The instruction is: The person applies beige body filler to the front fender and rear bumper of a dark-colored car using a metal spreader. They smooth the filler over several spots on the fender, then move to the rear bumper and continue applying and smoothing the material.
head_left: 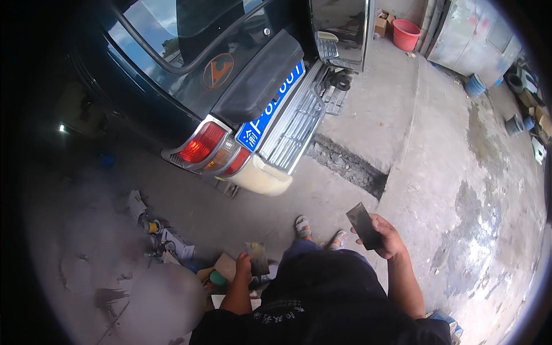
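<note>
My right hand is closed round the edge of a dark, flat rectangular plate, held tilted in front of me. At the lower left, my left hand grips a smaller thin greyish plate with a yellowish smear near its top. The two plates are apart, either side of my body. Ahead stands the back of a dark vehicle, touching neither hand. Its cream bumper corner sits below a red and orange tail light.
A rubble-filled trench cuts the concrete floor beside the bumper. Boxes and loose clutter lie to my left, with a green round item. Farther off are a red tub, a blue bucket and a grey bucket.
</note>
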Tool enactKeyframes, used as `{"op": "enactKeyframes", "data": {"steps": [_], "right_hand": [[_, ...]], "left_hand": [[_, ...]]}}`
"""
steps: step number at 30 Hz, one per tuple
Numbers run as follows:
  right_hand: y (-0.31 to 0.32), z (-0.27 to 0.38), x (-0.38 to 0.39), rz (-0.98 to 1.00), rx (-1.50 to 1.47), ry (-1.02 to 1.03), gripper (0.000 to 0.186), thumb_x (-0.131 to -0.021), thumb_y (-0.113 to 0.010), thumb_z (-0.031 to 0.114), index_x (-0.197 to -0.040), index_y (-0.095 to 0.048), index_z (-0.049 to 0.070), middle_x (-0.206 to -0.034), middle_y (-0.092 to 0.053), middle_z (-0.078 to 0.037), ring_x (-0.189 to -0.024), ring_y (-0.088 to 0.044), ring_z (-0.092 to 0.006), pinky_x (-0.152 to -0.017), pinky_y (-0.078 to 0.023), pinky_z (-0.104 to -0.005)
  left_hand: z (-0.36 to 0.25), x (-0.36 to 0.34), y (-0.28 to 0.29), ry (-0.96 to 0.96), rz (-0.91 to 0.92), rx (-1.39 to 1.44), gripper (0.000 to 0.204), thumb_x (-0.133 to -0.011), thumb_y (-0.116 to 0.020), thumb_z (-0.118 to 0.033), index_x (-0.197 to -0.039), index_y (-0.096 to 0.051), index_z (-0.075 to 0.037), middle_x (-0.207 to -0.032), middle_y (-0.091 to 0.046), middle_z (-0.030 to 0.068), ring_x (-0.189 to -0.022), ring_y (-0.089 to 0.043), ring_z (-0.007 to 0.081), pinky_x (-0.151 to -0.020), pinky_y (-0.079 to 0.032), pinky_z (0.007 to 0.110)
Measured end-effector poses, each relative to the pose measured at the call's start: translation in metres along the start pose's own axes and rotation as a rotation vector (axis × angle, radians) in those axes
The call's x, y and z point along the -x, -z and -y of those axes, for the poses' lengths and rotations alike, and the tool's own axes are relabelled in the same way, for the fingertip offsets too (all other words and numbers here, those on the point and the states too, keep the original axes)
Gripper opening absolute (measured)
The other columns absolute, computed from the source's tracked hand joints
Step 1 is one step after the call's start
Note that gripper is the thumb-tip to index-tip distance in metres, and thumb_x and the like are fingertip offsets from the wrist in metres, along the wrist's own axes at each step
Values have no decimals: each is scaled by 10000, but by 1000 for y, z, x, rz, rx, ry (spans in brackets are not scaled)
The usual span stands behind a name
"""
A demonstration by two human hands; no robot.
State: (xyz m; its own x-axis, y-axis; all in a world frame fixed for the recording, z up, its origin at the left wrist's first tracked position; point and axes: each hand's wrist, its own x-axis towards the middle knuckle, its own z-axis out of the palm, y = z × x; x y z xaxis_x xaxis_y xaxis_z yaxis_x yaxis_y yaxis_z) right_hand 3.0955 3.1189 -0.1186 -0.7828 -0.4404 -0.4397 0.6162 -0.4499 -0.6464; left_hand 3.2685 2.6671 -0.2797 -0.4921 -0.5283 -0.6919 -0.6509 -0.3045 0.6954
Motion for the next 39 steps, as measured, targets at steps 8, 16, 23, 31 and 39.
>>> {"op": "enactKeyframes", "data": {"steps": [8, 16, 23, 31, 39], "right_hand": [[14, 5, 4, 106, -43, -26, 490, -945, -550, 322, -1285, -472, -22, -1171, -595, -179, -1043, -622, -284, -773, -561, -373], [-2, 2, 1, 125, 28, -73, 605, -874, -630, 385, -1291, -455, -18, -1197, -572, -176, -1044, -617, -314, -762, -559, -403], [-44, -21, -15, 185, 68, -98, 524, -945, -552, 331, -1303, -448, -37, -1221, -564, -190, -1051, -617, -323, -760, -561, -394], [-142, -75, -42, 259, 147, -201, 532, -911, -596, 287, -1301, -448, -42, -1187, -564, -189, -1057, -610, -319, -771, -561, -406], [-213, -120, -71, 303, 234, -296, 543, -898, -613, 311, -1297, -458, -23, -1174, -572, -180, -1052, -612, -299, -776, -555, -392]], "left_hand": [[79, -8, 46, -41, -5, 141, 270, -799, -586, -103, -1057, -555, -30, -1020, -587, 107, -951, -549, 220, -842, -437, 351], [94, 13, 47, -71, -67, 192, 341, -813, -598, -79, -1138, -516, -16, -1058, -561, 86, -986, -524, 207, -875, -417, 351], [79, 18, 66, -280, -148, 11, 370, -825, -594, -100, -1176, -517, -8, -1054, -559, 109, -994, -527, 231, -877, -418, 359], [82, -9, 155, -872, -147, -828, 301, -830, -549, -80, -1113, -578, 18, -1203, -507, 230, -1096, -521, 377, -947, -411, 416], [43, -19, 196, -966, -225, -748, 274, -861, -521, -69, -1116, -556, 25, -1196, -523, 203, -1075, -539, 324, -919, -419, 387]]}}
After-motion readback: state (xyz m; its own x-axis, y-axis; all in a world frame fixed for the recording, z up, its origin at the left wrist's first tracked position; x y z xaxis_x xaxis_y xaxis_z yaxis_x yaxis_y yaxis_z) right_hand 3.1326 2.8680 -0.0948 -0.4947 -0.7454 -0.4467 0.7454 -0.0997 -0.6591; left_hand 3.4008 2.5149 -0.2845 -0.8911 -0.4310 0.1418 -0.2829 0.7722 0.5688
